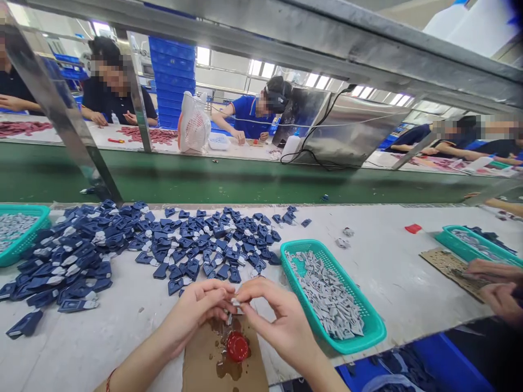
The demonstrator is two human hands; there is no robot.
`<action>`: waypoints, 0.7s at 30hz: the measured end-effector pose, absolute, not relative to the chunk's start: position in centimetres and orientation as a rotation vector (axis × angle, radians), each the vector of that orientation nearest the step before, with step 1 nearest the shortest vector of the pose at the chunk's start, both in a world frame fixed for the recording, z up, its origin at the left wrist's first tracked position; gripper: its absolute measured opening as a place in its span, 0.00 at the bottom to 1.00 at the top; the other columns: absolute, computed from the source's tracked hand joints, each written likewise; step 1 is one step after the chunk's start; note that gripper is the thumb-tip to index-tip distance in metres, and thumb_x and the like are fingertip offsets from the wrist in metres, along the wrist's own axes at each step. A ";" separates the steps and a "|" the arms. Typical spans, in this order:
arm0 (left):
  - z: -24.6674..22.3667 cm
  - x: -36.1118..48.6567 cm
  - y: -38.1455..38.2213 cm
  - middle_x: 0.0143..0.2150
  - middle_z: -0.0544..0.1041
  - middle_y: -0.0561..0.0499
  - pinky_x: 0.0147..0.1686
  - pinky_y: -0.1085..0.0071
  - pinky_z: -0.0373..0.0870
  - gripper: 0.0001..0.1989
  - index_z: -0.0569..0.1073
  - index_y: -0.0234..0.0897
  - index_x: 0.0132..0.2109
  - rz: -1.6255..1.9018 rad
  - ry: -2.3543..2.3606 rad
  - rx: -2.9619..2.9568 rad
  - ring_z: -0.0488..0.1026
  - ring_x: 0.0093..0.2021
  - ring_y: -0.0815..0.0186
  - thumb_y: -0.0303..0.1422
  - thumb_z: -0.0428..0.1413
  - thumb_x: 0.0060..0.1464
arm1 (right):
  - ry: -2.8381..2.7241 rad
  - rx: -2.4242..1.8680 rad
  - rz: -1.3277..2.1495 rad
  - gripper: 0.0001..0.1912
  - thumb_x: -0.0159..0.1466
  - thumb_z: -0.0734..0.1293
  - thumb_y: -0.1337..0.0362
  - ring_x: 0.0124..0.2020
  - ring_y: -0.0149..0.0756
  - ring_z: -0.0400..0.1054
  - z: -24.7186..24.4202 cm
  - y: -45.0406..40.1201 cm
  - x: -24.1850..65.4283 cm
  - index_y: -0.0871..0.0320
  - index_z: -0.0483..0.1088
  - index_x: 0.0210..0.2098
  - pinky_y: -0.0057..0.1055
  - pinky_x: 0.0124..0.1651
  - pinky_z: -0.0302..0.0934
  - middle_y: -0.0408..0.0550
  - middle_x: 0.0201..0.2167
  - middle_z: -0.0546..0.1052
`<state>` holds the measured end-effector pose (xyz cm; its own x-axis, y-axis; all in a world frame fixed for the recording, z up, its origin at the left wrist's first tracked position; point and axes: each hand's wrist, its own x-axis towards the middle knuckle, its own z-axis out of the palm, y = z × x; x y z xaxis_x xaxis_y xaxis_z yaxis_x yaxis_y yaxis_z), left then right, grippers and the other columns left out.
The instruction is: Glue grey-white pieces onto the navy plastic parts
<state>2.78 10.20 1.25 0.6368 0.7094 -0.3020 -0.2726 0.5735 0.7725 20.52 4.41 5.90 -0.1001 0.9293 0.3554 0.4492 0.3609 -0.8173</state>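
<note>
My left hand (201,309) and my right hand (278,314) meet above a piece of cardboard (195,366). Between thumb and finger, my right hand pinches a small light-grey piece (235,301). The curled fingers of my left hand close against it from the other side and partly hide it. Just below the fingertips another pale bit (229,319) shows; whether it belongs to the same piece I cannot tell. A red cap-like dish (237,347) rests on the cardboard, with wet brown patches around it.
Navy parts with pale tips (212,239) lie heaped left and ahead. A green basket (378,331) of grey pieces stands right of my hand; another basket (46,215) is far left. A co-worker's hands (500,283) are at right. A metal shelf beam (327,41) crosses overhead.
</note>
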 end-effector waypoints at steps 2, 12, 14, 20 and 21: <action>1.1 3.0 9.8 0.28 0.80 0.48 0.33 0.77 0.72 0.20 0.79 0.31 0.33 0.627 0.669 0.729 0.75 0.28 0.71 0.44 0.71 0.42 | -1.744 -1.176 0.617 0.11 0.62 0.65 0.76 0.37 0.34 0.75 5.2 4.5 19.5 0.55 0.76 0.34 0.28 0.41 0.69 0.45 0.33 0.81; 2.1 -2.0 10.2 0.36 0.79 0.50 0.44 0.70 0.70 0.07 0.77 0.38 0.34 1.312 1.044 1.202 0.75 0.40 0.65 0.35 0.58 0.59 | -1.558 -1.423 0.182 0.11 0.66 0.64 0.75 0.39 0.34 0.72 2.9 3.0 19.8 0.52 0.73 0.40 0.29 0.44 0.66 0.44 0.37 0.77; 1.9 -3.6 7.8 0.36 0.77 0.51 0.45 0.69 0.69 0.07 0.75 0.40 0.35 1.383 0.997 1.531 0.74 0.40 0.65 0.30 0.54 0.62 | -1.575 -1.426 0.156 0.12 0.66 0.64 0.75 0.39 0.34 0.72 2.4 1.4 20.6 0.52 0.74 0.41 0.30 0.43 0.65 0.44 0.36 0.77; -1.3 -3.3 1.3 0.37 0.75 0.50 0.41 0.69 0.68 0.07 0.74 0.40 0.39 0.992 1.079 2.002 0.71 0.41 0.64 0.22 0.55 0.60 | -1.533 -1.531 0.204 0.08 0.67 0.64 0.73 0.35 0.36 0.70 -1.0 -2.7 21.3 0.53 0.72 0.39 0.31 0.38 0.64 0.43 0.32 0.75; -1.8 -2.9 1.0 0.37 0.75 0.50 0.41 0.69 0.68 0.07 0.74 0.40 0.39 0.944 1.058 2.051 0.71 0.41 0.64 0.22 0.55 0.60 | -1.565 -1.535 0.225 0.08 0.66 0.64 0.72 0.34 0.37 0.70 -1.5 -3.2 21.1 0.53 0.72 0.38 0.32 0.38 0.64 0.44 0.32 0.75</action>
<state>-2.87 0.98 -1.83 0.4187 0.8559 0.3035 0.3990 -0.4736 0.7852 21.08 -3.20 -1.50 0.1804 0.8696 0.4596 0.7051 0.2115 -0.6768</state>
